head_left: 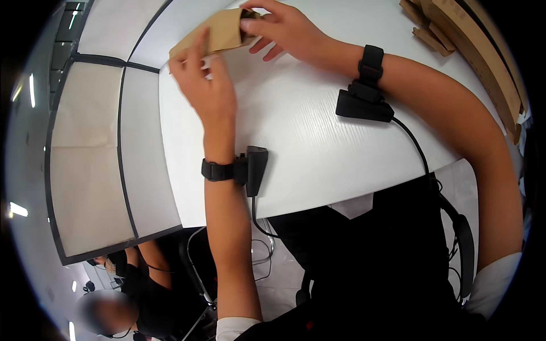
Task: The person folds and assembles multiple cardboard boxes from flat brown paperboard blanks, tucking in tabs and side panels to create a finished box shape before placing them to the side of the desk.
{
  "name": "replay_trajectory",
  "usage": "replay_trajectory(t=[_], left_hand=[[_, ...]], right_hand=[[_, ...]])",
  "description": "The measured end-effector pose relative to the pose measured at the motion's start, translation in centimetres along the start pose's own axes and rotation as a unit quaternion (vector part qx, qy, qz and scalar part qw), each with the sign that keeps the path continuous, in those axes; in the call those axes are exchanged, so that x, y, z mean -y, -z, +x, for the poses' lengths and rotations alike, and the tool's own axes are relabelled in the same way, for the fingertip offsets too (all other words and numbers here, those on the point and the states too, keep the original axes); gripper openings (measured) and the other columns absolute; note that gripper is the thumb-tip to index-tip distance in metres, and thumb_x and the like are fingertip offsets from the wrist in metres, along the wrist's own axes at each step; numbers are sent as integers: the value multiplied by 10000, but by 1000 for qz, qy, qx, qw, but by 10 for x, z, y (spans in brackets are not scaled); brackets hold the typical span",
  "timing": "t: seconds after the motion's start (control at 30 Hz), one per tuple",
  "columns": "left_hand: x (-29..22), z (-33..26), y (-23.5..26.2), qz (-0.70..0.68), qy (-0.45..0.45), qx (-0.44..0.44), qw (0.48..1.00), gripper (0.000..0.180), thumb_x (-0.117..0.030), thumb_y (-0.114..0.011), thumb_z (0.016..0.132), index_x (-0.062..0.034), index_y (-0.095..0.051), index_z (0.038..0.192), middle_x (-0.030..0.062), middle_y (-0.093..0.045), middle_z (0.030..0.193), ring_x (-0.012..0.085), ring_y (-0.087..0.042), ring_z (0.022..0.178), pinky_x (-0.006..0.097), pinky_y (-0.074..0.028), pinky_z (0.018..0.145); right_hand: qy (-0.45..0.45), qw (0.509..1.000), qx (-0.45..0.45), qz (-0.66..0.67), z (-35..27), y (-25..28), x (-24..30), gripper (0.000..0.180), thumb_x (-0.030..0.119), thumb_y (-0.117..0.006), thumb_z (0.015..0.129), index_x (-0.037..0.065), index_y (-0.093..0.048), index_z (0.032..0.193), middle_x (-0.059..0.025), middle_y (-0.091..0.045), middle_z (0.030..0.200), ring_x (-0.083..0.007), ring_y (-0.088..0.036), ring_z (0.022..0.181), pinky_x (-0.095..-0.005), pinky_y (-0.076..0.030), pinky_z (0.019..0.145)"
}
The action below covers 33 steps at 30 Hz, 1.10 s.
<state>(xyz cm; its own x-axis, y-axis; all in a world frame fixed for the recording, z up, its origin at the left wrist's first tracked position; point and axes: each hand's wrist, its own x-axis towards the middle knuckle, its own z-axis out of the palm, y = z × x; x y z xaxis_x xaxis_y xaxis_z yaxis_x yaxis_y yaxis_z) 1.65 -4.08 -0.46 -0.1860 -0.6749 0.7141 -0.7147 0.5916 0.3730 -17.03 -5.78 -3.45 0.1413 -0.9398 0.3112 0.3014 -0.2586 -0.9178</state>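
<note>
A small brown cardboard box [227, 31] lies at the far left of the white table, its dark open end facing right. My left hand [206, 85] holds the box from its near left side, the index finger laid along the near face. At the open end, my right hand [284, 31] has its thumb against the edge and its index finger over the top. The lower fingers of that hand are spread beside the opening. What is inside the box cannot be made out. Each wrist wears a black strap with a cabled black device, the left one [256, 170] and the right one [364, 107].
Brown cardboard pieces [478, 48] are stacked along the table's right side. A pale partition with dark frames [85, 108] stands along the left edge. Beyond it at lower left sits another person in black [151, 295]. Device cables run down past the table's front edge [318, 209].
</note>
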Motion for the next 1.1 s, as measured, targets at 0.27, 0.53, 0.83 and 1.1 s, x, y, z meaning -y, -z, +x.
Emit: replay_trajectory(t=[0.27,0.53,0.83,1.1], left_hand=[[-27,-2,-5,-72,79,-42,993,460,-248,-723,949,-32,-636,1346,109,-622,1087,186,-629,958,325,-565,739],[-18,-6,-7,-62,66,8,996,250,-57,-650,933,-29,-692,1178,75,-660,949,155,-649,837,278,-557,653],[-19,-1,-3,15,-8,-73,997,214,-185,-732,958,5,-687,1044,89,-724,861,181,-689,700,295,-560,631],[-27,-2,2,-41,9,-81,996,186,-171,-675,1012,14,-692,1000,84,-734,818,140,-708,696,258,-574,633]], right_hand=[[196,953,-26,-230,5,8,-10,525,70,-639,903,168,-527,1406,-143,-662,1173,-253,-715,935,-341,-590,858],[132,968,0,-214,-1,7,-7,431,120,-593,1005,154,-570,1434,-73,-655,1342,-177,-676,1030,-319,-569,888],[189,947,73,-248,-5,2,-5,413,90,-553,1013,123,-596,1423,-79,-679,1314,-208,-650,1146,-355,-542,967],[259,937,40,-233,0,6,-5,288,101,-528,1033,79,-675,1279,-62,-678,1193,-192,-636,1084,-366,-520,969]])
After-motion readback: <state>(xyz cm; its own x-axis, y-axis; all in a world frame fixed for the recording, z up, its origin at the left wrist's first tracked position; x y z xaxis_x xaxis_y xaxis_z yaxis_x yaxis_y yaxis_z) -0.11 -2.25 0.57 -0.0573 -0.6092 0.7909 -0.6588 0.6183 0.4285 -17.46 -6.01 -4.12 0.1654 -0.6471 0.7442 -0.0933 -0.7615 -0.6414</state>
